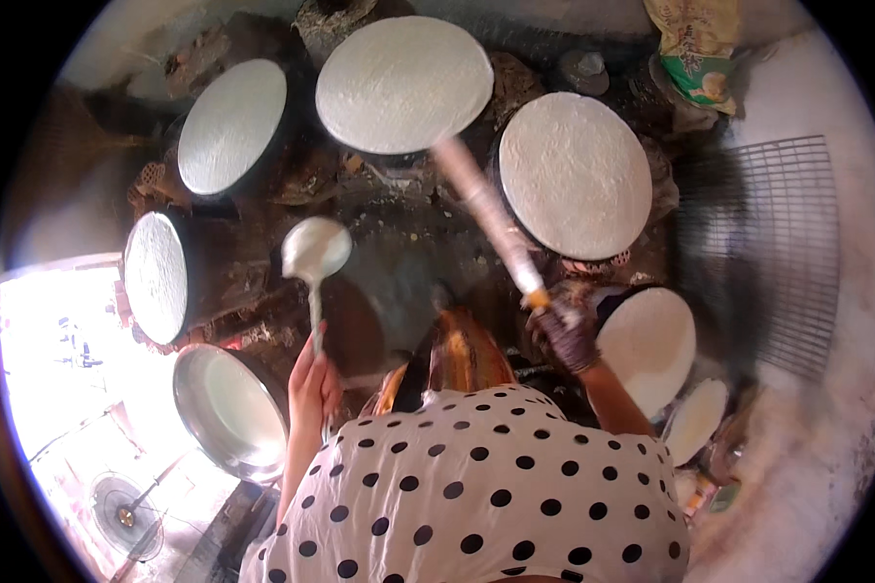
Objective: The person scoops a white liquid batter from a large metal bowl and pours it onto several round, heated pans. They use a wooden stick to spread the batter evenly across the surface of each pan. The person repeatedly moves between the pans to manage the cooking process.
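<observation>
My left hand (315, 379) grips the handle of a ladle (316, 248), its bowl coated with white batter. In a dark glove, my right hand (565, 331) holds a long pale tool (488, 211), blurred, whose far end is at the lower edge of a round griddle coated with white batter (405, 84). Other batter-coated griddles stand around: one at the right (576, 175), one beside my right forearm (649, 350), one at the upper left (233, 127) and one at the far left (156, 277). Left of my left hand is a metal basin of white liquid (230, 412).
A wire mesh rack (787, 248) leans at the right wall. A printed sack (700, 58) is at the top right. A smaller pale disc (696, 421) lies at the lower right. A fan (125, 514) stands at the lower left, near the bright opening.
</observation>
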The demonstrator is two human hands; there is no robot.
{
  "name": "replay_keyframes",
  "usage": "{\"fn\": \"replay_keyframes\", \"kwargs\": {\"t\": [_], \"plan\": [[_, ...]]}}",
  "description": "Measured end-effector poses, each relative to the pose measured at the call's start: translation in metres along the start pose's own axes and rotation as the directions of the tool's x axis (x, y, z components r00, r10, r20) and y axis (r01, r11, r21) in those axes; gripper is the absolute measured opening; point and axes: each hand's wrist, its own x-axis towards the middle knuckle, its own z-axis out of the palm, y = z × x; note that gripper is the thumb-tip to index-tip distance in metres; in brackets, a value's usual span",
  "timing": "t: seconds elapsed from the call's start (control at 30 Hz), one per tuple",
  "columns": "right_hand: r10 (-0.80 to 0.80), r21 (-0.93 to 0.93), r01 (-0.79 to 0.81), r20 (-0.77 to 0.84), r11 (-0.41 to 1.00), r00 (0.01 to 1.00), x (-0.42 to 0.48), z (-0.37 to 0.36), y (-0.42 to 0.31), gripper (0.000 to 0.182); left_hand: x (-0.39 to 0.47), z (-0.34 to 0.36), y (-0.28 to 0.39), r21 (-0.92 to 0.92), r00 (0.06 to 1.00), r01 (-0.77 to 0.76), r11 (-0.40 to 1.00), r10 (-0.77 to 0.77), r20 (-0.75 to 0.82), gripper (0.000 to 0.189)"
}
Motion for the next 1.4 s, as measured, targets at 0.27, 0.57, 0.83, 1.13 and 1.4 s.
{"fn": "replay_keyframes", "kwargs": {"t": [0.27, 0.57, 0.83, 1.13, 1.4], "plan": [[0.181, -0.74, -0.377, -0.335, 0.557, 0.925, 0.012, 0.018, 0.147, 0.037, -0.037, -0.086, -0.063, -0.438, 0.966, 0.2, 0.876, -0.103, 0.236, 0.044], [0.222, -0.823, -0.529, -0.487, 0.206, 0.845, 0.115, 0.008, 0.17, 0.034, -0.09, -0.168, -0.129, -0.515, 0.969, 0.247, 0.821, -0.207, 0.135, 0.039], [0.383, -0.793, -0.606, -0.541, 0.063, 0.749, 0.146, -0.002, 0.193, 0.042, -0.122, -0.206, -0.143, -0.495, 0.977, 0.176, 0.851, -0.213, -0.019, 0.038], [0.3, -0.837, -0.537, -0.489, 0.103, 0.819, 0.157, -0.013, 0.199, 0.04, -0.127, -0.211, -0.141, -0.443, 0.979, 0.166, 0.881, -0.202, -0.035, 0.037], [0.399, -0.859, -0.509, -0.488, -0.059, 0.776, 0.153, 0.009, 0.165, 0.038, -0.123, -0.214, -0.146, -0.485, 0.981, 0.175, 0.857, -0.193, 0.013, 0.037]]}}
